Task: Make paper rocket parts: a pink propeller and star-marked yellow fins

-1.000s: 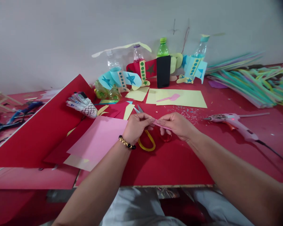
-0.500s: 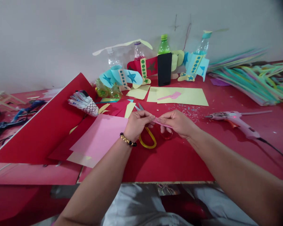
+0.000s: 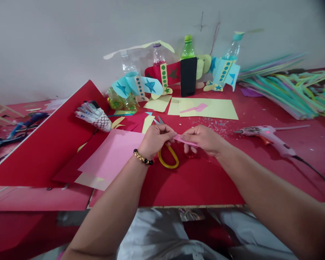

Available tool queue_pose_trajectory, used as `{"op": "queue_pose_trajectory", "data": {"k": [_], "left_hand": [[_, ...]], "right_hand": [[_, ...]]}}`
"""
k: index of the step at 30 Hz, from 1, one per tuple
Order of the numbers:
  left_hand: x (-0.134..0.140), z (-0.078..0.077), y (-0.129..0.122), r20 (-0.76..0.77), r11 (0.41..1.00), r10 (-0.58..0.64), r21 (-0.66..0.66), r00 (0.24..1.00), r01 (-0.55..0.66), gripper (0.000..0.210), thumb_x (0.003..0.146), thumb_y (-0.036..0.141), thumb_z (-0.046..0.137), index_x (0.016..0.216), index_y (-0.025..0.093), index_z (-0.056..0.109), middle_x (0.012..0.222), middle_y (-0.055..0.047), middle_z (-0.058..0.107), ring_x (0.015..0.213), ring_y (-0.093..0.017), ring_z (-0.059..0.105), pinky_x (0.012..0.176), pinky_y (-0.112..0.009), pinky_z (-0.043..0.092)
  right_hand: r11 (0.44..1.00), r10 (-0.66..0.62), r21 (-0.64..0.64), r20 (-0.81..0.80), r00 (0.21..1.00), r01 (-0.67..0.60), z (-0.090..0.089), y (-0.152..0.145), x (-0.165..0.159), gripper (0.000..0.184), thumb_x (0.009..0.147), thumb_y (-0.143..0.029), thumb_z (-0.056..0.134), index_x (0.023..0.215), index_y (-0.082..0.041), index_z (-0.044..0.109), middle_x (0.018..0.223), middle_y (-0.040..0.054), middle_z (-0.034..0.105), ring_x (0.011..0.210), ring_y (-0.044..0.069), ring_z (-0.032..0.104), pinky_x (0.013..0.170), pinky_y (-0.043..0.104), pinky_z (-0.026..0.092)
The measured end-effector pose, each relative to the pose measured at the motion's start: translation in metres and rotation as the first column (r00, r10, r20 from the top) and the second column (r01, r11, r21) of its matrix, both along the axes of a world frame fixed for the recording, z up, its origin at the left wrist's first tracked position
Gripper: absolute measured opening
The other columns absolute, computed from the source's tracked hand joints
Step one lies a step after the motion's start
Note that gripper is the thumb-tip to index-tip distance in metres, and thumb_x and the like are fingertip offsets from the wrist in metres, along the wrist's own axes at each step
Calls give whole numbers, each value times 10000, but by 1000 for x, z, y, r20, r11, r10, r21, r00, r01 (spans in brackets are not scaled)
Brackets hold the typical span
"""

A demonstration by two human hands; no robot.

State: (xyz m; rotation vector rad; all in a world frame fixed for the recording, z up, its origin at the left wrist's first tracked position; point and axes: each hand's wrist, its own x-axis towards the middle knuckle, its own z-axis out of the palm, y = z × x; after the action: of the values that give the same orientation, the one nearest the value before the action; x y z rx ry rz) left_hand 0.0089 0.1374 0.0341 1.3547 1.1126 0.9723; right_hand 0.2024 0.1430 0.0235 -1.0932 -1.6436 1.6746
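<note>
Between my two hands is a narrow pink paper strip (image 3: pixel 187 141), which looks folded. My left hand (image 3: pixel 157 140) pinches its left end, and a beaded bracelet (image 3: pixel 143 157) circles that wrist. Thumb and fingers of my right hand (image 3: pixel 199 139) close on the other end. Under the hands lie scissors with a yellow handle loop (image 3: pixel 169 164); their blades show past my left hand. A pink sheet (image 3: pixel 113 153) is left of my left hand. Beyond the hands, a pink paper cutout (image 3: pixel 199 108) rests on a pale yellow sheet (image 3: pixel 223 110).
A pink glue gun (image 3: pixel 271 135) with its light on lies at the right, its cord trailing off. At the back stand decorated bottles, among them a green-capped one (image 3: pixel 188 50), and a black phone (image 3: pixel 189 77). A pen holder (image 3: pixel 103 121) leans on a red board (image 3: pixel 56 144).
My hands have drawn slightly apart, and more of the pink strip shows between them. The whole view has shifted a little.
</note>
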Motion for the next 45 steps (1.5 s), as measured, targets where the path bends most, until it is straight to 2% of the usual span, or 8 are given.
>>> {"op": "queue_pose_trajectory", "data": {"k": [10,16,23,27,30,35,41,45], "left_hand": [[-5,3,2,26,999,42,-29,999,-41,154,682,248,740,649,130,646,556,-18,624,510,-95,567,513,-203,467],[-8,2,5,47,998,61,2,997,-61,170,671,262,757,653,131,649,572,-12,623,530,-89,570,528,-198,462],[-13,0,7,23,995,90,41,996,-91,186,699,292,738,676,141,631,596,-8,635,549,-95,583,557,-211,477],[-15,1,8,-82,996,49,76,995,-43,173,734,303,713,689,146,657,628,-18,657,589,-119,603,601,-239,488],[-15,2,7,-182,991,29,137,983,-4,130,730,276,731,690,154,713,673,-24,678,630,-121,589,615,-229,453],[-6,1,3,-370,960,-108,203,923,194,111,771,279,698,745,189,757,683,-18,700,613,-121,571,579,-220,408],[-4,3,1,-333,973,-125,144,935,181,230,778,354,716,657,162,679,496,-6,606,451,-93,487,463,-199,344],[-11,4,3,-284,973,-193,69,939,221,218,814,350,679,708,160,672,561,-31,655,487,-115,570,484,-199,412]], "right_hand": [[997,-58,-57,20,998,59,1,-1,-1,278,819,-387,683,668,-154,697,547,31,697,356,52,470,393,186,341],[995,-94,-10,43,995,95,1,0,1,281,797,-361,700,609,-154,676,518,20,676,354,44,451,384,183,315],[986,-164,20,2,986,164,2,4,5,197,764,-338,716,707,-150,719,594,31,709,397,58,521,424,185,385],[984,-167,66,41,985,164,6,5,9,194,756,-329,722,706,-142,720,571,30,694,401,59,521,425,182,377],[990,-114,104,130,985,101,9,4,10,182,771,-308,701,704,-141,730,554,29,682,405,60,510,435,187,382],[989,-1,145,182,983,-26,7,0,6,184,802,-304,647,770,-152,745,539,12,664,417,73,501,443,202,391],[984,-20,177,183,983,-13,14,0,9,203,820,-334,638,752,-155,708,544,0,648,423,61,478,446,195,368],[979,-11,200,208,978,-32,19,3,16,212,844,-330,617,736,-162,687,551,-7,642,443,54,465,460,189,356]]}}
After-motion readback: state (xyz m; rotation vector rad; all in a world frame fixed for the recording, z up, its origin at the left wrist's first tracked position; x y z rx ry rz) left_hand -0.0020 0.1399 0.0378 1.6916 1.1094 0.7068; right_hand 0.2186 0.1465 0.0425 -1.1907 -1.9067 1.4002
